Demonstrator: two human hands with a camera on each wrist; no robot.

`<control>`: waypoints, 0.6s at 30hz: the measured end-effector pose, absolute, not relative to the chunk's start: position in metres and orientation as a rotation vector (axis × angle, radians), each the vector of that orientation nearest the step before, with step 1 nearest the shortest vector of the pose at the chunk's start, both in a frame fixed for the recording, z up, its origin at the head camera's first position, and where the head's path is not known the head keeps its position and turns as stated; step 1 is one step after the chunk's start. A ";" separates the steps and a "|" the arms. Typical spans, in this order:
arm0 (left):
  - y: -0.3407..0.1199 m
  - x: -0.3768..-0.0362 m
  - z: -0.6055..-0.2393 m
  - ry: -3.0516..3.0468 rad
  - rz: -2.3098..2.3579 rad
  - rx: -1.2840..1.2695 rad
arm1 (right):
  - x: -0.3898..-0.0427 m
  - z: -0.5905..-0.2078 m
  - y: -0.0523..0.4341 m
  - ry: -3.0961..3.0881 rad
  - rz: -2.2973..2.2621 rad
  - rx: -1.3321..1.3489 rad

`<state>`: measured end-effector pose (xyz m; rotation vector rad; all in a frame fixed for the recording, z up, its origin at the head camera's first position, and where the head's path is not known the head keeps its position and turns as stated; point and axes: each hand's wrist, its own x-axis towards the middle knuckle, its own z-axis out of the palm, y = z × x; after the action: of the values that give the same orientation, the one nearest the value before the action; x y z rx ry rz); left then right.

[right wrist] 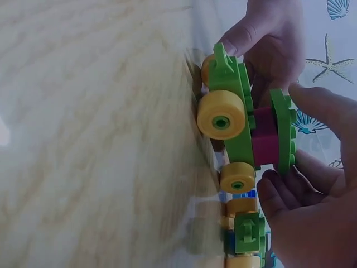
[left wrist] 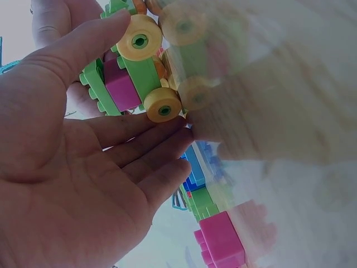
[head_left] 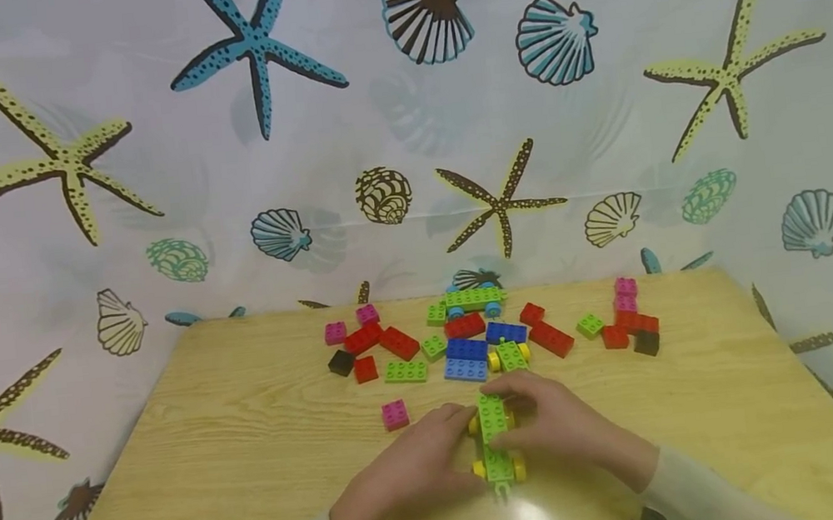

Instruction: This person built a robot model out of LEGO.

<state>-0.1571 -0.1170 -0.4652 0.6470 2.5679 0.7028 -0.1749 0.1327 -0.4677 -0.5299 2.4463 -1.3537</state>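
A green toy car base (head_left: 498,463) with yellow wheels (right wrist: 221,115) stands on the table between both hands. On it sits a magenta brick (right wrist: 265,137), topped by a flat green brick (head_left: 491,410). My right hand (head_left: 563,422) holds that flat green brick by its ends, thumb at the near end and fingers at the far end. My left hand (head_left: 421,460) lies along the car's left side; its thumb touches the rear wheel (left wrist: 139,38), and its fairly straight fingers reach the front wheel (left wrist: 163,105).
Ahead is a second green car base (head_left: 513,356) with yellow wheels. Behind it stands a longer green base (head_left: 475,298) with blue wheels. Blue bricks (head_left: 466,369), red bricks (head_left: 398,343) and other loose bricks spread across the back. A magenta brick (head_left: 395,414) lies near my left hand.
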 end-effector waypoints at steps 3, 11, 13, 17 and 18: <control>-0.117 -0.156 -0.466 2.572 0.706 0.647 | -0.173 -0.469 0.132 2.440 -1.386 -0.549; -0.115 -0.157 -0.463 2.568 0.705 0.638 | -0.173 -0.475 0.132 2.428 -1.428 -0.528; -0.115 -0.157 -0.463 2.562 0.712 0.631 | -0.173 -0.475 0.133 2.438 -1.416 -0.532; -0.115 -0.156 -0.462 2.560 0.716 0.634 | -0.174 -0.474 0.133 2.453 -1.399 -0.554; -0.115 -0.156 -0.462 2.562 0.715 0.636 | -0.174 -0.474 0.133 2.454 -1.398 -0.566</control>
<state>-0.1564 -0.1154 -0.4623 0.6359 2.5621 0.7148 -0.1739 0.1326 -0.4741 -0.5656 2.4543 -1.3977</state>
